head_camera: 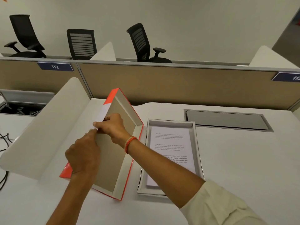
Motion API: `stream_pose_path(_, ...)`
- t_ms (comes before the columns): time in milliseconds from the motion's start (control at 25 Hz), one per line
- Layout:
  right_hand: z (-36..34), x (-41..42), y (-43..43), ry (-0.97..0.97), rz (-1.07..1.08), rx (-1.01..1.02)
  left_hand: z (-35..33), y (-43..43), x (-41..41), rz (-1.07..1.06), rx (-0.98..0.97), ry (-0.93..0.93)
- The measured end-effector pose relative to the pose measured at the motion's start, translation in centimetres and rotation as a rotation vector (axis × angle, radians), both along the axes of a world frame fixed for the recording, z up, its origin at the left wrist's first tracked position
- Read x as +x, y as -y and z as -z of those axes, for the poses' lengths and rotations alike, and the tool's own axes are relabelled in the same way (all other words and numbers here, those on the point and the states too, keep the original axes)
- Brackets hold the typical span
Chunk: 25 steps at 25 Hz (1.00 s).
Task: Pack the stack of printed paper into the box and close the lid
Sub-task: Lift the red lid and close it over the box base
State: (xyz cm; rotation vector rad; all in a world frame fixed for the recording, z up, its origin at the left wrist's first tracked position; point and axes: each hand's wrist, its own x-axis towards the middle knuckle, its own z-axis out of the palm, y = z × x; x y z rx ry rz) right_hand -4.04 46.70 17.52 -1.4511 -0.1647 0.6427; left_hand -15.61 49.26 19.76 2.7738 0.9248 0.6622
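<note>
An orange-and-white box lid (128,127) is tilted up on its right edge on the desk, its grey inside facing me. My left hand (84,156) grips the lid's raised left rim near its middle. My right hand (112,125) grips the same rim a little farther back. To the right lies the white box base (197,151), flat on the desk. The stack of printed paper (170,143) lies inside it, text side up, partly hidden by my right forearm.
A curved white divider (48,127) stands just left of the lid. A grey cable hatch (227,120) is set in the desk behind the box. A tan partition (162,85) closes the desk's far edge. Black cables (4,143) lie at far left.
</note>
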Motion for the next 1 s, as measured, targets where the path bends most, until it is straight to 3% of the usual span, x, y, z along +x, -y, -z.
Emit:
stream_pose_path(80,-0.5,0.3,1.5,0.000,0.008,-0.017,-1.0,-0.6,-0.4,0.050,-0.148,0.007)
stream_pose_path(200,-1.8,0.7,4.9,-0.028,-0.001,-0.013,-2.6,-4.2,-0.9,0.151,-0.646,0.184)
stream_pose_path(320,-3.5,0.4,9.2,-0.026,-0.009,0.023,-0.5,-7.4,0.2,0.224,-0.948,0.225)
stream_pose_path(560,-5.2,0.5,16.5,-0.081,-0.027,0.251,11.1,-5.8,3.8,0.129,-1.551,-0.090)
stream_pose_path(640,-4.6,1.1,19.4,-0.113,-0.014,0.293,13.4,-4.3,4.1,0.187,-1.758,-0.100)
stream_pose_path(720,-3.3,1.8,23.0,-0.128,0.033,0.273,14.3,-2.8,4.5,0.238,-1.815,-0.058)
stream_pose_path(800,-1.6,2.3,27.0,-0.092,0.086,0.157,14.5,-1.3,5.0,0.232,-1.737,-0.031)
stream_pose_path(1000,4.3,1.5,32.1,0.076,0.246,-0.462,15.1,3.2,6.1,0.383,-1.293,-0.053)
